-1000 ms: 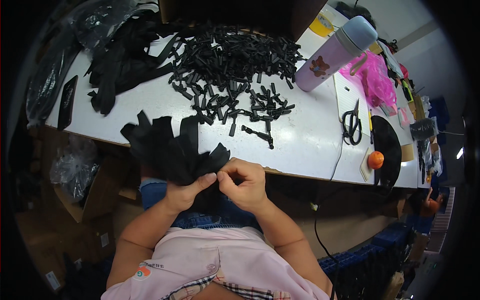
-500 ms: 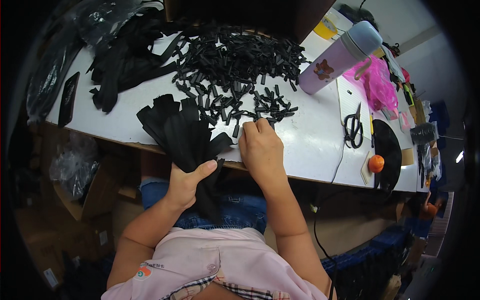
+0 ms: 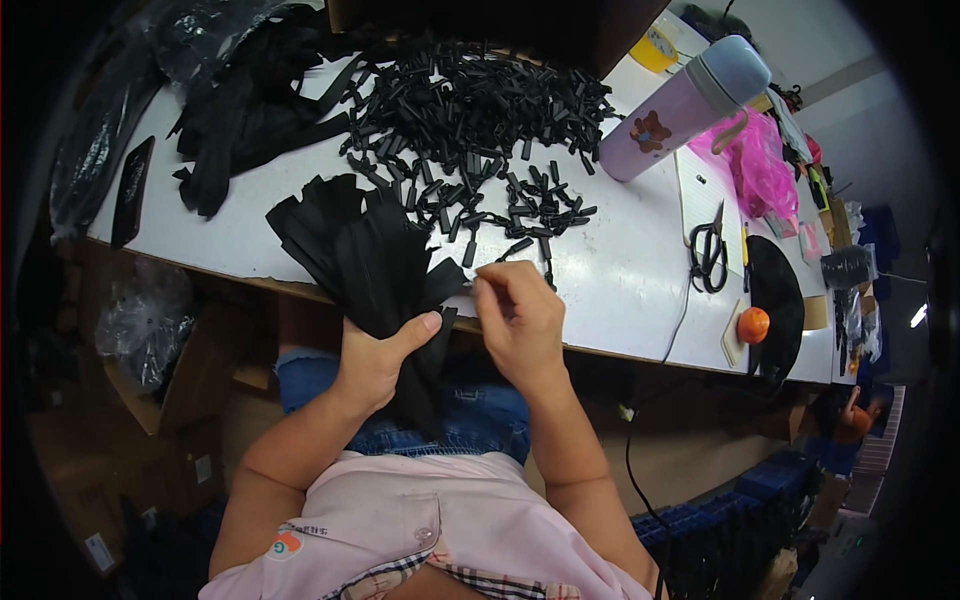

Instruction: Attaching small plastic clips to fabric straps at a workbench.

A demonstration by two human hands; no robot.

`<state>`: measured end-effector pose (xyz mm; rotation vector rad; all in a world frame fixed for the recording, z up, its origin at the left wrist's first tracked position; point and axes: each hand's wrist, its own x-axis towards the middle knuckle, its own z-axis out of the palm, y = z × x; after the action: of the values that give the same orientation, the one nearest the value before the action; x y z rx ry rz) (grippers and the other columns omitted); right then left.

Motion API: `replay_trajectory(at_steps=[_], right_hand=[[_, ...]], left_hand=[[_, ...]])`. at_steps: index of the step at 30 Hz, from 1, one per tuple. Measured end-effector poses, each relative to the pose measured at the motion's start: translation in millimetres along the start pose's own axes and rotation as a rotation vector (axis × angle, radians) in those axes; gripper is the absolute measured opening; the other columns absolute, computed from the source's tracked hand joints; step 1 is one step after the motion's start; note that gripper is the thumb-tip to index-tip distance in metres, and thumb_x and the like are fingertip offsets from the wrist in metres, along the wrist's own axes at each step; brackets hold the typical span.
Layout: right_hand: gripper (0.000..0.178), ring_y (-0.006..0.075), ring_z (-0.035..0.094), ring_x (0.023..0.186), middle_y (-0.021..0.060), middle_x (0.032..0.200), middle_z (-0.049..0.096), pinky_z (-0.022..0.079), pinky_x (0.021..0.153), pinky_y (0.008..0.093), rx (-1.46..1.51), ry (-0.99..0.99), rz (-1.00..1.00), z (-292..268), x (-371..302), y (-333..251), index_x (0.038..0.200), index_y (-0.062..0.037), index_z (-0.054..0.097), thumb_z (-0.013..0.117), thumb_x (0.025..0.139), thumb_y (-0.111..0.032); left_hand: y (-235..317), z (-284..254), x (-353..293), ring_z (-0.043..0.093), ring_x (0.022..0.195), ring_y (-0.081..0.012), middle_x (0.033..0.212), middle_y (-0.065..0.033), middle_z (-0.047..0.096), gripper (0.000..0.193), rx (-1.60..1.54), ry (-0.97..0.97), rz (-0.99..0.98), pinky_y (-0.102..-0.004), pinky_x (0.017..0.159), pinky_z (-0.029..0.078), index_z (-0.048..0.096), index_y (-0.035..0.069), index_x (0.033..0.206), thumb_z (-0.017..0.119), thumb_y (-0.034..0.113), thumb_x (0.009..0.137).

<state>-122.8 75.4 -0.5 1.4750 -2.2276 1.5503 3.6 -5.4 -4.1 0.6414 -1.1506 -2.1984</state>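
My left hand (image 3: pixel 385 362) is closed round a fanned bundle of black fabric strips (image 3: pixel 375 255), which look like zipper tapes. The strips spread over the table's front edge, and their lower ends hang above my lap. Close by on the right, my right hand (image 3: pixel 525 320) has its fingers curled, thumb and forefinger together beside the tip of one strip. Whatever those fingertips hold is too small or hidden to make out. Just beyond both hands lies a big heap of small black zipper pulls (image 3: pixel 470 110) with rectangular tabs, some scattered loose toward me.
More black strips (image 3: pixel 215 150) and clear plastic bags lie at the left, near a dark phone (image 3: pixel 133 190). On the right stand a lilac bottle (image 3: pixel 660 125), black scissors (image 3: pixel 708 255), an orange fruit (image 3: pixel 753 325) and a pink plastic bag (image 3: pixel 755 175). A cable crosses the table's front edge.
My right hand has drawn back from the loose zipper pulls toward me, its fingertips now beside the strip's tip. The left hand keeps its hold on the bundle.
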Motion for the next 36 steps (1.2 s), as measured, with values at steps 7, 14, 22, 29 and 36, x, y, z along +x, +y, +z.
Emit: replay_trajectory(at_steps=[7,14,22,29,36], right_hand=[[0.011,0.0228,0.051,0.062,0.0107,0.072,0.049,0.043,0.053,0.0299,-0.12,-0.058,0.085,-8,5,1,0.08,-0.0005,0.055,0.057,0.069,0.001],[0.009,0.0194,0.051,0.067,0.0091,0.075,0.05,0.042,0.057,0.0257,-0.162,-0.128,0.086,-7,5,-2,0.079,-0.0009,0.054,0.056,0.07,0.001],[0.009,0.0054,0.048,0.069,0.0036,0.083,0.05,0.039,0.059,0.0165,0.835,-0.154,0.467,-1,-14,-18,0.086,0.0027,0.053,0.052,0.077,0.004],[0.01,0.0068,0.049,0.068,0.0049,0.081,0.051,0.04,0.058,0.0176,0.824,-0.158,0.427,-5,-12,-15,0.085,0.0023,0.054,0.052,0.075,0.005],[0.015,0.0085,0.052,0.062,0.0081,0.078,0.053,0.044,0.053,0.0182,0.229,-0.13,-0.114,-3,-13,-15,0.083,0.0027,0.056,0.057,0.069,0.008]], left_hand=[[2,0,-1,0.049,0.089,-0.0117,0.1,-0.0042,0.051,0.039,-0.059,0.073,-0.008,-0.0237,0.081,0.039,0.047,0.0,0.107,0.059,-0.005,0.07],[3,2,-2,0.05,0.088,-0.0108,0.1,-0.0042,0.052,0.037,-0.01,0.009,0.049,-0.0228,0.079,0.04,0.048,0.0,0.106,0.059,-0.004,0.071],[-1,3,1,0.051,0.082,-0.01,0.091,-0.0023,0.054,0.028,0.061,-0.073,0.037,-0.0225,0.075,0.041,0.052,0.0,0.098,0.059,-0.001,0.071],[-1,4,3,0.051,0.083,-0.0101,0.092,-0.0033,0.054,0.029,0.074,-0.098,0.042,-0.0229,0.075,0.041,0.052,0.0,0.098,0.06,-0.001,0.071],[-2,4,0,0.052,0.079,-0.0094,0.087,-0.0032,0.056,0.022,0.17,-0.056,0.122,-0.0226,0.071,0.043,0.055,-0.001,0.093,0.06,0.0,0.071]])
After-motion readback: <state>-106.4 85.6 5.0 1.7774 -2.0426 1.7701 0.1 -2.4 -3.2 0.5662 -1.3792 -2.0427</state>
